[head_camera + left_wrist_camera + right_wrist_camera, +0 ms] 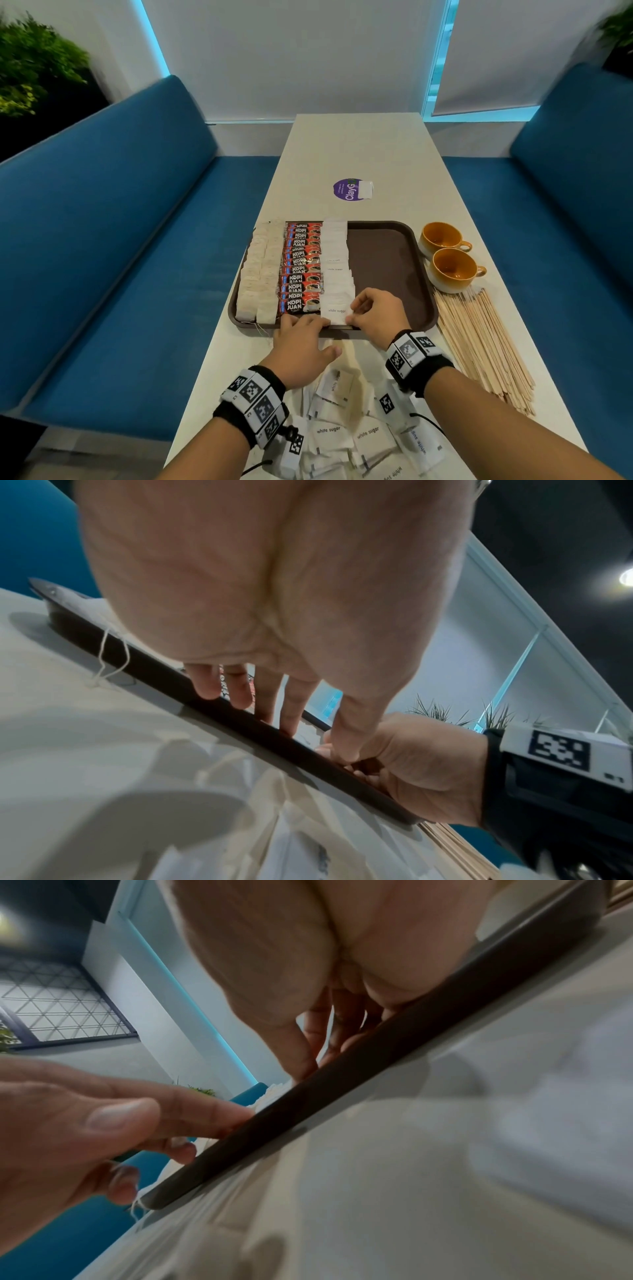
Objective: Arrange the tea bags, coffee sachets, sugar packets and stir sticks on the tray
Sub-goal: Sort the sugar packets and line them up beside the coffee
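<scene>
A brown tray [383, 267] carries two columns of tea bags [260, 274], a column of red coffee sachets [301, 270] and a column of white sugar packets [337, 260]. Both hands meet at the nearest sugar packet [337, 313] by the tray's near rim [240, 723]. My left hand [318, 334] lies flat with straight fingers touching the packet's near left corner. My right hand [356, 312] has curled fingers that pinch the packet's right edge. Loose sugar packets [342, 435] are heaped under my wrists. Wooden stir sticks [483, 346] lie on the table right of the tray.
Two orange cups [454, 269] stand right of the tray, behind the sticks. A purple sticker [347, 189] with a white packet on it sits farther up the narrow table. Blue benches [120, 240] flank both sides. The tray's right half is bare.
</scene>
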`<state>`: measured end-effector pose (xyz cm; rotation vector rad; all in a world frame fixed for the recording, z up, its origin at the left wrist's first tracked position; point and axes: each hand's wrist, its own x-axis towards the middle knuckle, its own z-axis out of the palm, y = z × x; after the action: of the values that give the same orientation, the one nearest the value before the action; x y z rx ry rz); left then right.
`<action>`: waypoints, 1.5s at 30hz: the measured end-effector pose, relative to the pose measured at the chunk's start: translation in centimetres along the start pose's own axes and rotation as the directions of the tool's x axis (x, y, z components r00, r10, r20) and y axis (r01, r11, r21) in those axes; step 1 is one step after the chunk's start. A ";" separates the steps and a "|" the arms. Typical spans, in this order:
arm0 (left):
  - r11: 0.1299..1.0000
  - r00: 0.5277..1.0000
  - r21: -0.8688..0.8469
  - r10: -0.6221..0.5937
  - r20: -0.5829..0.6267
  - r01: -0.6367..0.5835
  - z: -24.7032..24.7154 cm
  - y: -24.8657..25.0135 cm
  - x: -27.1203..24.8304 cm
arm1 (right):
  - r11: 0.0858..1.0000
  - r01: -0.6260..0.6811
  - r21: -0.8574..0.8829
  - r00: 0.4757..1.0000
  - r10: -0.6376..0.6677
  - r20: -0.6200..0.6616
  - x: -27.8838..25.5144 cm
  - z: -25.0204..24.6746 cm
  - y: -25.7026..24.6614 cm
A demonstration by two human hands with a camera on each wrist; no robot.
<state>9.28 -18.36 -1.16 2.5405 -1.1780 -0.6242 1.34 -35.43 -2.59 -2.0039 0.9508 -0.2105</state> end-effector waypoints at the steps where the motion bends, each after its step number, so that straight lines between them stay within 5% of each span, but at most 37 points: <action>1: 1.000 1.000 -0.007 0.001 0.001 -0.001 0.0 0.0 0.0 | 1.000 0.001 -0.001 1.000 -0.001 -0.002 0.0 0.1 0.0; 7: 0.996 0.999 -0.087 -0.030 -0.017 0.029 -0.4 0.0 -0.1 | 0.996 -0.031 0.084 0.998 0.035 -0.047 0.1 -0.3 -0.2; 20: 0.993 0.991 -0.031 -0.117 -0.070 0.116 -1.0 -1.5 0.4 | 0.999 0.016 -0.033 0.999 -0.015 0.029 0.3 0.3 -0.6; 28: 0.984 0.989 -0.140 -0.119 -0.088 0.106 -1.2 -2.1 -0.2 | 1.000 -0.011 -0.028 1.000 0.011 0.026 -0.1 -0.4 -0.7; 32: 0.950 0.993 -0.311 -0.055 -0.104 0.020 -1.7 -2.5 -2.0 | 0.999 0.041 -0.019 0.998 -0.040 0.042 -2.6 -2.4 -0.7; 38: 0.942 0.987 -0.326 0.022 -0.161 -0.074 -1.4 -2.4 -7.9 | 0.985 0.156 -0.071 0.979 -0.145 0.145 -9.3 -6.3 0.4; 45: 0.947 0.974 -0.229 0.228 -0.006 -0.223 2.3 -1.5 -14.1 | 0.965 0.217 -0.145 0.928 -0.159 0.336 -17.0 -6.8 4.5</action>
<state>1.05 -6.65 0.01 2.1755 -1.2989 -0.6867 -16.06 -29.47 1.35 -2.2119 0.5849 0.1029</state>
